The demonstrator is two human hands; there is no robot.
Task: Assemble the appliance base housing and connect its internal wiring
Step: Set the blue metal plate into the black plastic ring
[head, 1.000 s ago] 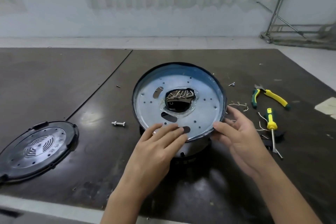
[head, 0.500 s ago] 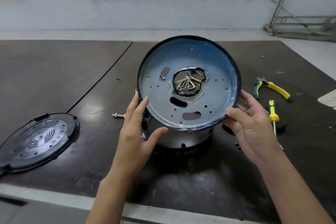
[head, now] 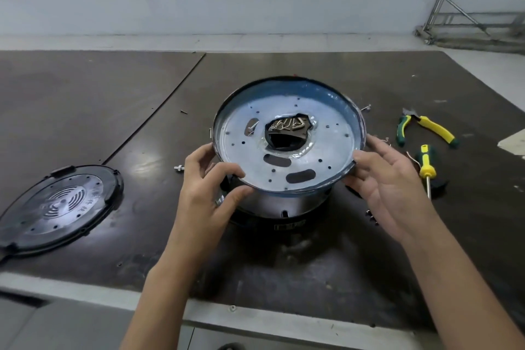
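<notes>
Far to the left of the housing, a round black cover (head: pixel 61 207) lies flat on the dark table (head: pixel 85 99), with a grey disc of curved slots in its middle. A small bolt (head: pixel 179 168) lies on the table between the cover and the housing, just left of the left hand.

The left hand (head: pixel 204 196) grips the housing's left rim. Its thumb lies over the near edge of the plate, and its fingers (head: pixel 196 156) are curled around the outside of the rim, clamped on it.

The housing (head: pixel 321 133) stands in the middle of the table. On top is a grey metal plate with a blue rim, dotted with small holes and three long slots and tipped a little toward the person. Below the plate are a shiny steel wall and a black ring that rests on the table. A ragged hole (head: pixel 284 143) in the plate's centre shows a cluster of bent metal pieces (head: pixel 288 123) inside.

The right hand (head: pixel 392 182) holds the housing's right rim. The thumb tip is on the edge, and the fingers (head: pixel 380 145) are slightly spread and reach round the outside.

A lone screw (head: pixel 366 107) lies beside the housing's far right rim, and a few small screws (head: pixel 372 217) lie near its right base. Further right of the housing lie yellow-and-green pliers (head: pixel 429 129), with a yellow-handled screwdriver (head: pixel 425 163) nearer the person, partly behind the right hand.
</notes>
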